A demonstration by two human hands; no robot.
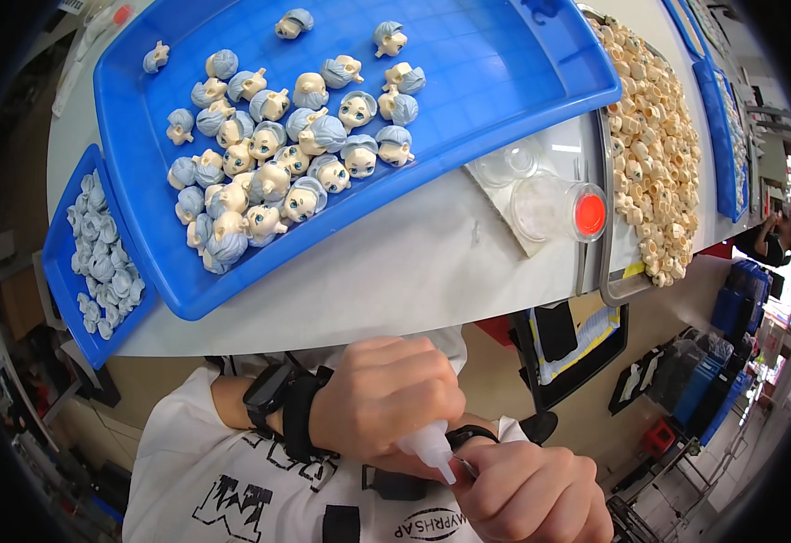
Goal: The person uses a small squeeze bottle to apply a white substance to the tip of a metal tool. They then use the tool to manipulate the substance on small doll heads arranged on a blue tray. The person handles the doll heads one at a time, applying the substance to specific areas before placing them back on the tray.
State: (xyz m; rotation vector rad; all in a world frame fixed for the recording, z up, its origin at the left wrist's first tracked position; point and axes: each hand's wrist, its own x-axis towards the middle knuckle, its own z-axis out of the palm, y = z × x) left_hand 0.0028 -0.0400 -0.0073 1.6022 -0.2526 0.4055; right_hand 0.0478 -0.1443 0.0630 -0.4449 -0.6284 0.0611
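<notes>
Fingers of the left hand [382, 398] curl together, clamped on a small white dropper bottle [427, 443], which is tilted nozzle-down, below the table's near edge and in front of the person's white printed shirt [278, 493]. Its tip hangs just beside the right hand [540, 496], whose fingers are bent together — a thin metallic sliver [469, 467] shows by them, but I cannot tell what it is or whether they grip it. A black watch [267, 396] sits on the left wrist. On the white table [359, 281], doll heads with pale-blue hair [268, 140] lie in a large blue tray [495, 68] — between a smaller blue tray [96, 351] of pale-blue pieces [101, 267] and a metal tray [626, 292] of cream pieces [653, 136].
</notes>
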